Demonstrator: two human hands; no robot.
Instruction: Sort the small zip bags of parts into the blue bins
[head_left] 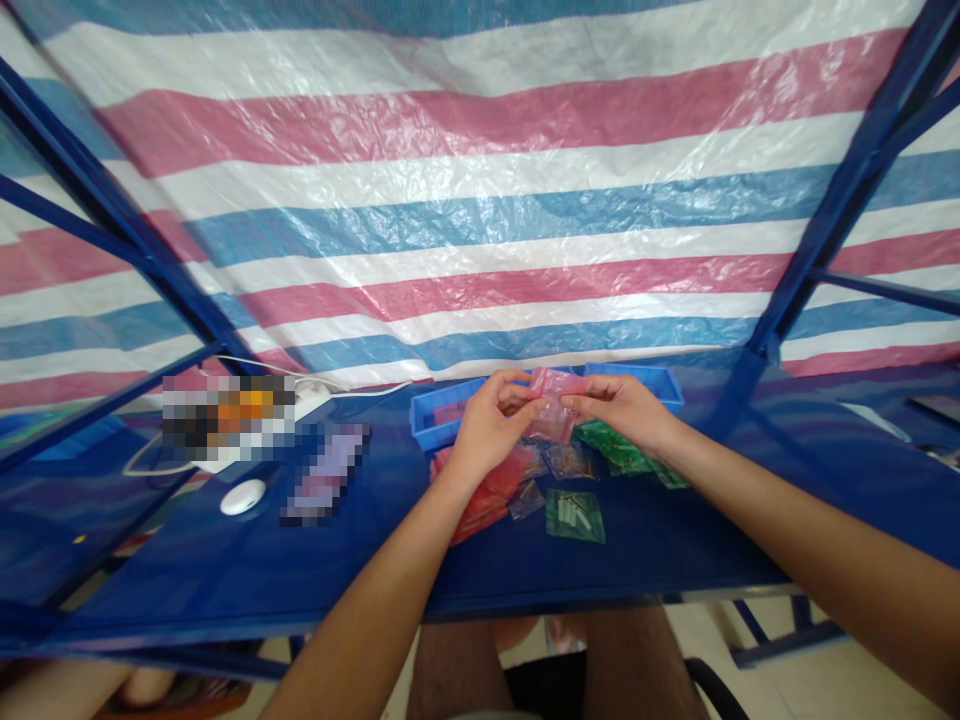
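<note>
Between both hands, above the blue table, hangs a small pink zip bag (553, 408). My left hand (496, 418) pinches its left side with thumb and fingers. The right side is pinched by my right hand (616, 408). Below my left hand lies a pile of red plastic bags (491, 490). Small clear bags with thin metal-looking pieces (570, 462) lie beneath the pink bag. A green bag holding pale strips (574, 513) rests nearer the table's front edge. More green bags (619, 450) sit under my right hand. What the pink bag contains is hard to make out.
Blue bins (442, 425) stand behind the hands, against a striped plastic sheet (480, 200). To the left are a white round object (243, 497), a blurred-out flat item (328, 475) and a white power strip (232, 452) with cables. Blue metal posts (832, 200) rise at both sides.
</note>
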